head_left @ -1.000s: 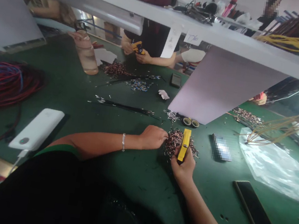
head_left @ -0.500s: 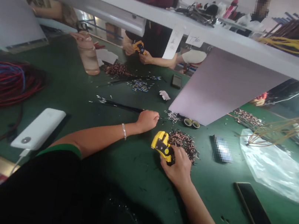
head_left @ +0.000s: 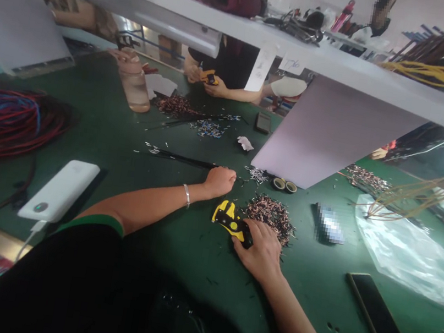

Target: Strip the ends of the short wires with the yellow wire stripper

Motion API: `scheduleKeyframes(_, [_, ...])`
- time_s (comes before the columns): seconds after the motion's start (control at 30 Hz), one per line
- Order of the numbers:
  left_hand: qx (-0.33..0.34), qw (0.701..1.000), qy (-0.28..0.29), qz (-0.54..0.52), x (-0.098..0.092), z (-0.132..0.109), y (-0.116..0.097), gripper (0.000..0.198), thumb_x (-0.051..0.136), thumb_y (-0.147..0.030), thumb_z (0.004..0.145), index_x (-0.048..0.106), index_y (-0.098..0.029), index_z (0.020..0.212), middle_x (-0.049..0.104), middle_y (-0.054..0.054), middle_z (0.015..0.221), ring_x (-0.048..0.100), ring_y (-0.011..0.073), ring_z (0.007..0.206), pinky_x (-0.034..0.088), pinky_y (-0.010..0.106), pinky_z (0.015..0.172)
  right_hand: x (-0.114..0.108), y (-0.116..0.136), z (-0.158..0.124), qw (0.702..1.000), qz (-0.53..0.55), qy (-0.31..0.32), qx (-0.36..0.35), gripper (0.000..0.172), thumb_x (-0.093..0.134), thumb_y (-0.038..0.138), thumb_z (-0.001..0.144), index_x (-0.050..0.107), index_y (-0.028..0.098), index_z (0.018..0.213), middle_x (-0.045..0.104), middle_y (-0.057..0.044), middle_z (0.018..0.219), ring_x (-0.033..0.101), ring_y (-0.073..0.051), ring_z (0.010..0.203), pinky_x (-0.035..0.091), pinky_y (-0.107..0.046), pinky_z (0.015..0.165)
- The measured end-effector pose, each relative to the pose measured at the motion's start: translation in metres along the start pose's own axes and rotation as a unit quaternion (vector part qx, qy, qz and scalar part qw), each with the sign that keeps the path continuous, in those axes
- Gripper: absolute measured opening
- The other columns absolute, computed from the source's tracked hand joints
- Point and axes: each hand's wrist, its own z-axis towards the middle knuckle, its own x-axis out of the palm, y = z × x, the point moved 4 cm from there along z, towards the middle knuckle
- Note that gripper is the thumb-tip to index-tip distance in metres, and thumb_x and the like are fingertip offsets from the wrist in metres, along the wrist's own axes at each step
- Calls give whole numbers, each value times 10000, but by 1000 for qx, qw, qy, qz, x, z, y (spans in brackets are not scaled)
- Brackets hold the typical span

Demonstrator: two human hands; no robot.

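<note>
My right hand (head_left: 259,253) rests on the green work mat (head_left: 309,307), gripping a yellow-and-black wire stripper (head_left: 232,224) that lies on its side. Just to the right of the tool sits a loose pile of short cut wires with metal ends (head_left: 270,217), touching my fingers' side. My left hand (head_left: 219,183) lies farther up the mat, its fingers curled under, beside the ends of a long black wire bundle (head_left: 181,157). Whatever those fingers may hold is hidden.
A white power bank (head_left: 58,190) and a red-and-blue wire coil (head_left: 6,126) lie left. A phone (head_left: 384,324), plastic bag (head_left: 405,252) and tape rolls (head_left: 285,185) lie right. A white shelf (head_left: 264,50) crosses above. Across it, a co-worker's hands (head_left: 205,80) hold a yellow tool.
The stripper has turned from upright to lying on its side and shifted left. My right hand has dropped to the mat. My left hand has moved up and left, away from the pile.
</note>
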Motion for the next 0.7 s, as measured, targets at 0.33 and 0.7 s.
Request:
scheduleKeyframes(0.33, [3, 1000, -2, -11, 1, 0, 1, 263, 508, -200, 872, 769, -199, 899, 768, 79, 957, 691, 221, 910, 492, 317, 826, 0, 0, 0, 1000, 20, 6, -12, 318, 596, 348, 841, 651, 175, 1103, 719, -131, 1022, 658, -292, 914, 538, -449, 812])
scheduleKeyframes(0.7, [4, 999, -1, -52, 1, -9, -2, 234, 533, -191, 857, 767, -187, 869, 775, 57, 891, 681, 195, 828, 481, 287, 781, -2, 3, -3, 999, 32, 4, 5, 351, 617, 302, 828, 652, 139, 1136, 715, -150, 1052, 637, -302, 941, 548, -441, 807])
